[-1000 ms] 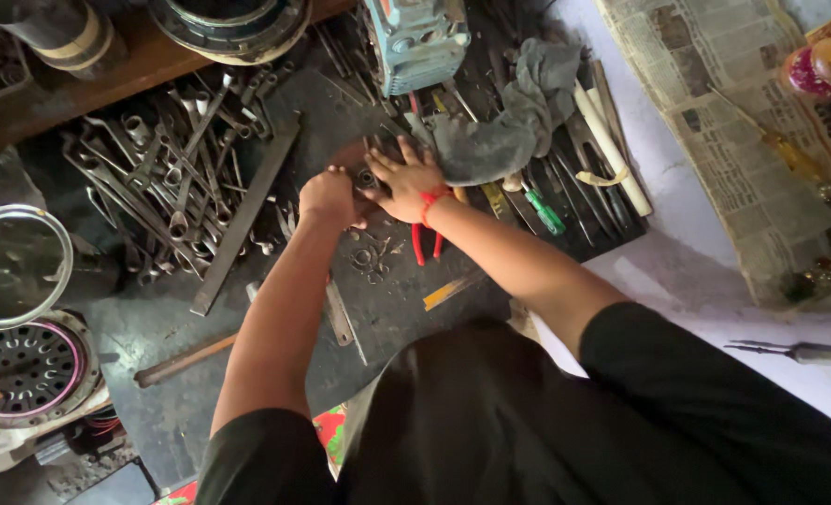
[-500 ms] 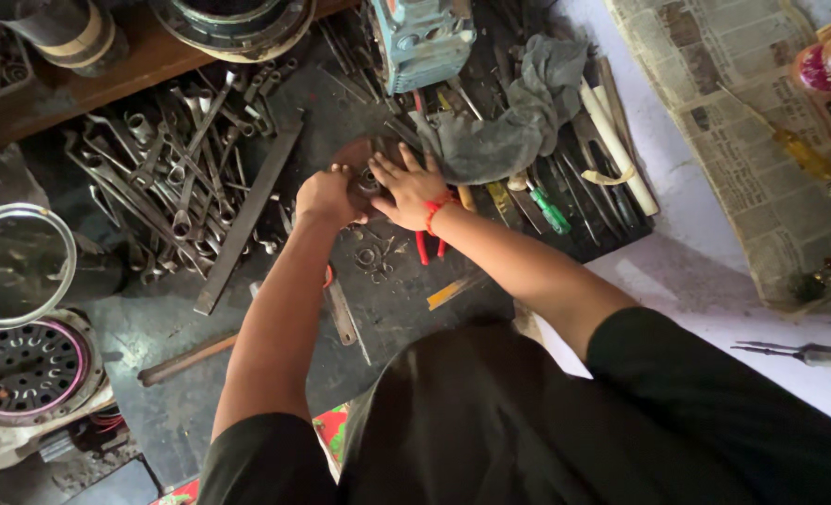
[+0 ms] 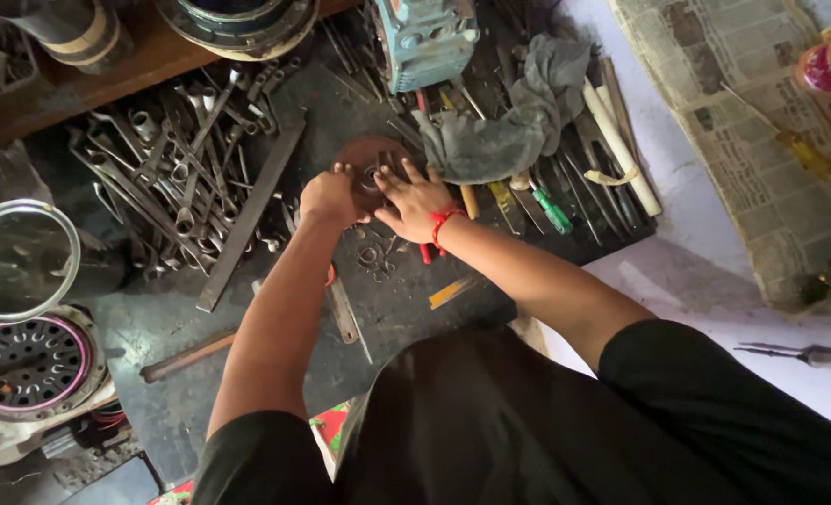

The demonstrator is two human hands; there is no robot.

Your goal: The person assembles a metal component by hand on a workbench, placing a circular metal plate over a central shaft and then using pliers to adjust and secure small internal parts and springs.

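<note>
A rusty brown round metal disc [image 3: 367,154] with a hub at its centre lies on the dark greasy work surface. My left hand [image 3: 329,196] is closed around the disc's left edge. My right hand [image 3: 415,198], with a red thread at the wrist, presses flat on the disc's right side, fingers spread. Both hands cover the near part of the disc. Small metal rings and washers [image 3: 376,256] lie just below my hands.
A heap of spanners [image 3: 168,178] and a long flat metal bar [image 3: 250,217] lie left. A grey rag [image 3: 509,122], screwdrivers [image 3: 551,210] and a blue machine body [image 3: 425,42] sit behind. Newspaper [image 3: 743,140] is right; a round slotted motor cover [image 3: 25,363] is lower left.
Both hands stay on the disc. The view has shifted slightly, and my right hand's fingers have spread wider across the disc.
</note>
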